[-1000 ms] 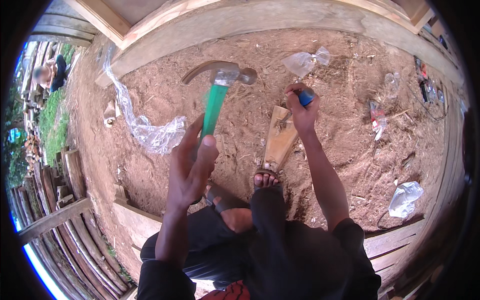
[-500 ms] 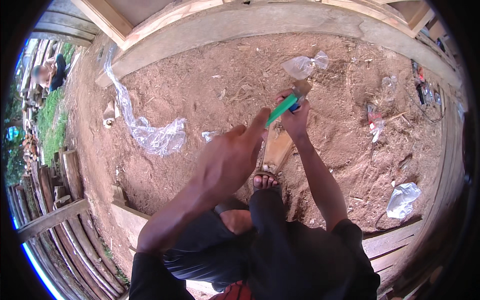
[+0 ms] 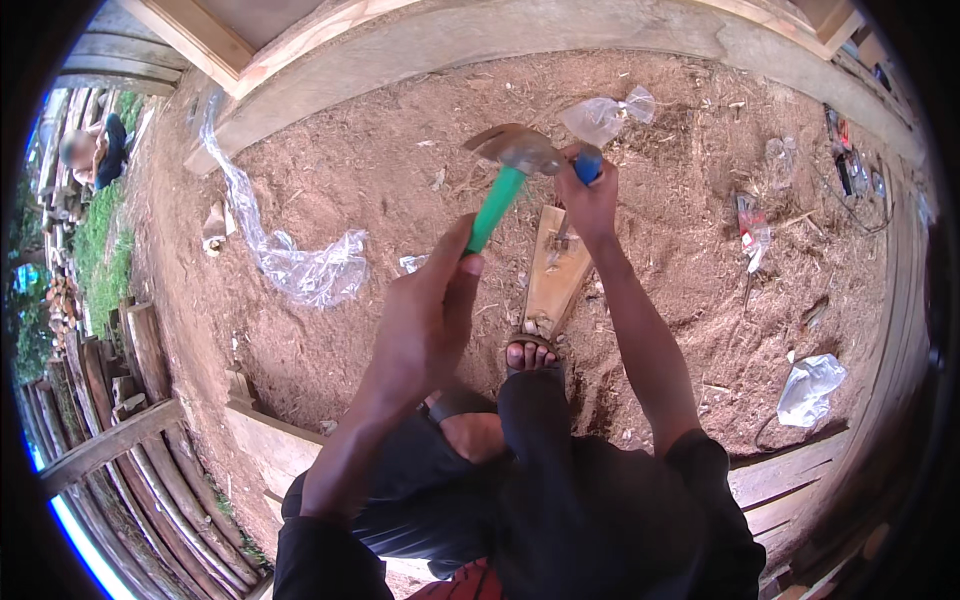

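My left hand (image 3: 432, 305) is closed around the green handle of a claw hammer (image 3: 497, 208), its metal head raised and just left of my right hand. My right hand (image 3: 592, 205) grips a blue-handled chisel (image 3: 588, 166), the butt of its handle showing above the fist. Below that fist, a tapered wooden piece (image 3: 553, 285) lies on the ground, with a slot and some chips on its face. What looks like the chisel's blade reaches down to the slot, partly hidden by my hand. The toes of my sandalled foot (image 3: 530, 354) are at the near end of the wood.
Clear plastic sheeting (image 3: 310, 270) lies to the left, and a knotted plastic bag (image 3: 607, 115) beyond my hands. A white crumpled bag (image 3: 810, 390) is at right. A long timber beam (image 3: 430, 75) crosses the far side. A person (image 3: 95, 150) sits at far left.
The hammer has swung left and away from the chisel's handle, uncovering its blue butt. My left hand has drawn back a little; my right hand remains over the wood.
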Tool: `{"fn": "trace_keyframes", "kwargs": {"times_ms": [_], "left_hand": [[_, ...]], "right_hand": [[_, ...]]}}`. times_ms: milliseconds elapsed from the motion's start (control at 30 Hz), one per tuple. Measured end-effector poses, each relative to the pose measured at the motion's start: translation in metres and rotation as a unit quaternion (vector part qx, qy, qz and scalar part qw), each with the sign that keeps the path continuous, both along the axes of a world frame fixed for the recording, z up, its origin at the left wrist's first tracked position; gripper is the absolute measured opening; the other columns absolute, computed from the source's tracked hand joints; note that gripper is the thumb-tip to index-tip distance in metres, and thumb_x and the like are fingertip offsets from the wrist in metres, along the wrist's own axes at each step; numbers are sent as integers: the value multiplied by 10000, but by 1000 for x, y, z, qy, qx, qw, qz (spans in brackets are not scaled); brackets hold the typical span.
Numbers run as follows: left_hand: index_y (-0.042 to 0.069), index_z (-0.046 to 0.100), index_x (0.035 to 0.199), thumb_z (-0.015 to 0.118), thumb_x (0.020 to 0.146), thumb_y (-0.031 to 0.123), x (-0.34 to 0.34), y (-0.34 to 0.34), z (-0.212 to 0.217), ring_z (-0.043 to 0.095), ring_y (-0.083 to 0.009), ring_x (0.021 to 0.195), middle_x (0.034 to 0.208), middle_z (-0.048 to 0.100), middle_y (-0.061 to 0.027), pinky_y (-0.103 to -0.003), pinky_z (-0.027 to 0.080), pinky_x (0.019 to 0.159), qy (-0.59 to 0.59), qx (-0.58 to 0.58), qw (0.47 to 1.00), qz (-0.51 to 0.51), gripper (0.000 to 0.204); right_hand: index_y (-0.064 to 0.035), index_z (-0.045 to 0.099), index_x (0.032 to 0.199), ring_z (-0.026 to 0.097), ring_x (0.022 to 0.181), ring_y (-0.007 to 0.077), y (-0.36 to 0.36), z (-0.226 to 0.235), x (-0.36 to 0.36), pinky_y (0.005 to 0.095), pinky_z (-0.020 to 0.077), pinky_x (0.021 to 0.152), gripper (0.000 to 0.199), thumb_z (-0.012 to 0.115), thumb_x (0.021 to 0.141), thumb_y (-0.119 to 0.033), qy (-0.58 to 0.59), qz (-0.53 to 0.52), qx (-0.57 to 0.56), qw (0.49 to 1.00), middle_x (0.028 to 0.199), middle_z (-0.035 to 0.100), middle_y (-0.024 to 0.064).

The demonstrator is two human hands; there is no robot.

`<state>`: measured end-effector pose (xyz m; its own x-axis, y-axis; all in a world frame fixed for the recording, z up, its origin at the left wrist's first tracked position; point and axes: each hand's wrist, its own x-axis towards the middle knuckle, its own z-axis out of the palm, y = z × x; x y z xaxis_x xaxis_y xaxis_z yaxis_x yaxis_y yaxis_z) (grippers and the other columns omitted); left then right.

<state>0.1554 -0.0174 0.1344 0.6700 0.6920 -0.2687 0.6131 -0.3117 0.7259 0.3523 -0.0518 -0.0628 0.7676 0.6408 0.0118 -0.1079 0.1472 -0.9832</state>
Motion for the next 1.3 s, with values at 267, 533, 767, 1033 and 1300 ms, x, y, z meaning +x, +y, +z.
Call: {"fn": "trace_keyframes", "kwargs": {"times_ms": [267, 533, 767, 1033, 1300], "left_hand": [[10, 455, 1396, 448, 1031, 232, -14, 2, -13, 397, -49, 551, 646, 447, 16, -240, 336, 486, -3, -48, 995, 88, 428], [50, 476, 1360, 444, 1001, 247, -20, 8, 0, 508, -161, 542, 597, 499, -109, -362, 417, 536, -15, -62, 993, 95, 411], [6, 459, 1369, 443, 1006, 229, -24, 8, 1, 417, -86, 538, 616, 461, -33, -285, 344, 496, -52, -74, 991, 99, 426], [19, 456, 1388, 425, 1034, 217, -30, 7, -4, 362, -33, 513, 639, 454, 12, -219, 281, 447, -80, 0, 996, 49, 407], [10, 447, 1396, 426, 1030, 207, -25, -1, 13, 363, -40, 524, 637, 449, 8, -227, 292, 462, -73, -24, 996, 56, 416]], "right_hand": [[-15, 648, 755, 433, 443, 49, 29, -20, 33, 231, 310, 400, 93, 601, 831, -41, 94, 36, -18, 995, 556, 519, -19], [2, 596, 790, 335, 386, 57, 24, -45, 62, 245, 261, 370, 61, 548, 826, -3, 238, -39, 2, 970, 508, 415, -19], [10, 608, 753, 372, 414, 50, 3, 14, 18, 233, 261, 383, 104, 526, 813, 33, 134, 19, 95, 986, 535, 474, 0], [13, 631, 778, 413, 477, 24, -9, 16, -3, 218, 292, 429, 97, 547, 812, 48, 51, 18, 75, 996, 567, 498, -32], [4, 626, 771, 420, 516, 16, -24, 8, -6, 212, 306, 457, 108, 551, 821, 64, 15, 0, 67, 998, 597, 511, -36]]}}
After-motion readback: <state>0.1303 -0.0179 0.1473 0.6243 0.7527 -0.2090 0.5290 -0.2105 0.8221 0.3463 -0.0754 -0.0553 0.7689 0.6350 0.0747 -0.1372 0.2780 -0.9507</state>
